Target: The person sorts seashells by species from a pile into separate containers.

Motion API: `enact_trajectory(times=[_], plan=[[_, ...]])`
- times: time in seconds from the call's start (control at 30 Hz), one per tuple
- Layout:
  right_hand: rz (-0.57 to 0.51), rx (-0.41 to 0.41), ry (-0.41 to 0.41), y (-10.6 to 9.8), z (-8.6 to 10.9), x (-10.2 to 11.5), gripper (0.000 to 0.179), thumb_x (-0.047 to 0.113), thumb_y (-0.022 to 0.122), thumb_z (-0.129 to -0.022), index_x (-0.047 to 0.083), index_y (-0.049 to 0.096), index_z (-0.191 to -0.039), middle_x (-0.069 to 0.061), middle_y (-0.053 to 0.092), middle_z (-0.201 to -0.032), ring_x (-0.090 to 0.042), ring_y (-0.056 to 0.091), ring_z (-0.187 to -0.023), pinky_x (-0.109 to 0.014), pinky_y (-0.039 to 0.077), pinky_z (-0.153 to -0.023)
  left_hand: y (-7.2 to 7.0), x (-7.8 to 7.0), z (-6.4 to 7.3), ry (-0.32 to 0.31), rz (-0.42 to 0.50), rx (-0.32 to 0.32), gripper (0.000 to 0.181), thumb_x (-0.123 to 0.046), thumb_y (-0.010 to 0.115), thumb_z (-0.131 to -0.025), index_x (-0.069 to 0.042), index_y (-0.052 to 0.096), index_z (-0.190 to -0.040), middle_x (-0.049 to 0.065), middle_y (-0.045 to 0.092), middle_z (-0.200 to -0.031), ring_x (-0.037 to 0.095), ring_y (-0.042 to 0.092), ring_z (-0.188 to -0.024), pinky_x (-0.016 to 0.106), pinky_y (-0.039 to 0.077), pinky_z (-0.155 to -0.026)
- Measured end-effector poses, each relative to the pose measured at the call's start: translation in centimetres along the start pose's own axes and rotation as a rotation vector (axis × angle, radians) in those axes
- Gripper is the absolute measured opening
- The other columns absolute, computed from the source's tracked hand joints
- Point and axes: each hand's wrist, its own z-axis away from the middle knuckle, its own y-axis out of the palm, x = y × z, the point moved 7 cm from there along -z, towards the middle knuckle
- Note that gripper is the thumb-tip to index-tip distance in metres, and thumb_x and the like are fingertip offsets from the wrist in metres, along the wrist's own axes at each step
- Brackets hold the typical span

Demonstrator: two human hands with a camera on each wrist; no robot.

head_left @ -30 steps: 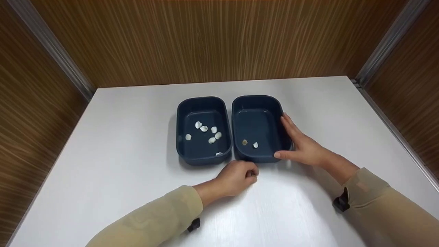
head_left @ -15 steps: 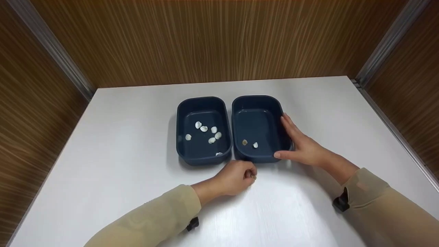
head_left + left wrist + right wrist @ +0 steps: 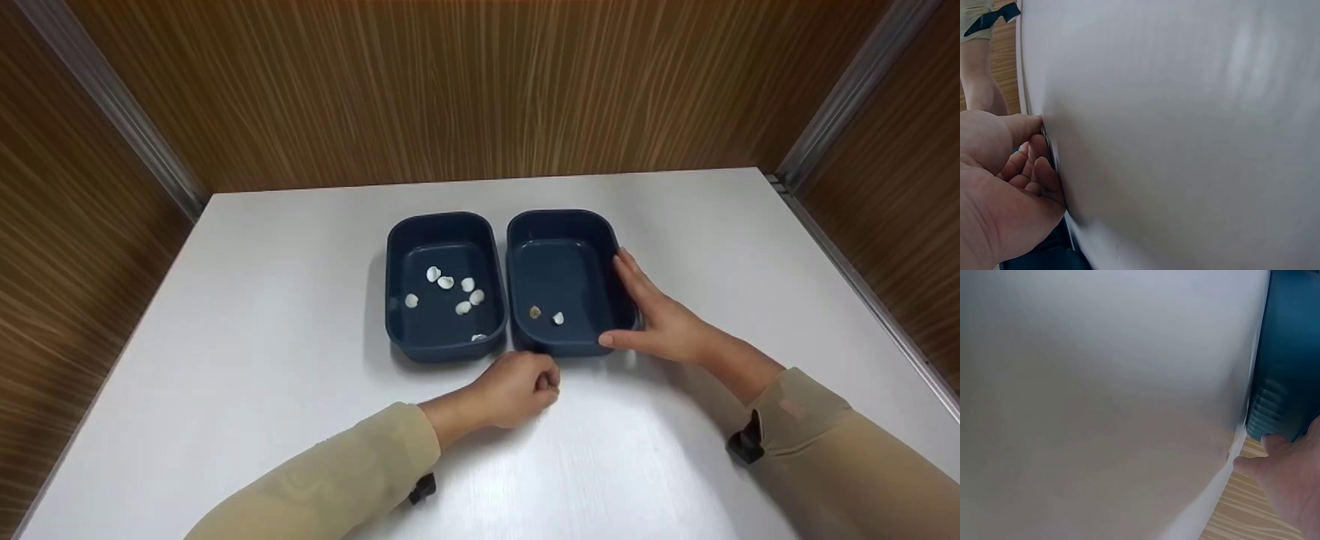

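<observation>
Two dark blue boxes stand side by side on the white table. The left box [image 3: 448, 352] contains several white shells [image 3: 468, 284]. In the right box [image 3: 570, 349] lie a brownish shell [image 3: 535, 312] and a white shell [image 3: 558, 319]. Just in front of the right box, my left hand [image 3: 514, 390] is low over the table, fingers curled and thumb meeting the index finger. It pinches a small brownish shell, now almost wholly hidden by the fingertips. My right hand [image 3: 664, 322] rests against the right box's side with straight fingers, its thumb at the front corner.
The white table [image 3: 262, 300] extends around both boxes. Wood-grain panels [image 3: 480, 90] close off the back and sides. Metal strips [image 3: 847, 90] run along the panel corners.
My left hand has shifted very slightly, and the small brownish shell glimpsed at its fingertips half a second ago is now covered. The right hand, boxes and other shells have stayed put.
</observation>
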Motion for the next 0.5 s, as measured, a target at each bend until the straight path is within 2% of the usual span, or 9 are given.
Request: enact_trajectory(times=[0.5], plan=[[-0.006, 0.015, 0.025, 0.06, -0.04, -0.05, 0.119, 0.041, 0.084, -0.092, 0.014, 0.0, -0.172, -0.006, -0.011, -0.178, -0.035, -0.002, -0.163, -0.067, 0.017, -0.124, -0.16, -0.08, 0.32, -0.01, 0.009, 0.021, 0.005, -0.009, 0.07, -0.097, -0.008, 0.072, -0.101, -0.002, 0.063, -0.092, 0.006, 0.055, -0.085, 0.021, 0.047, -0.081]])
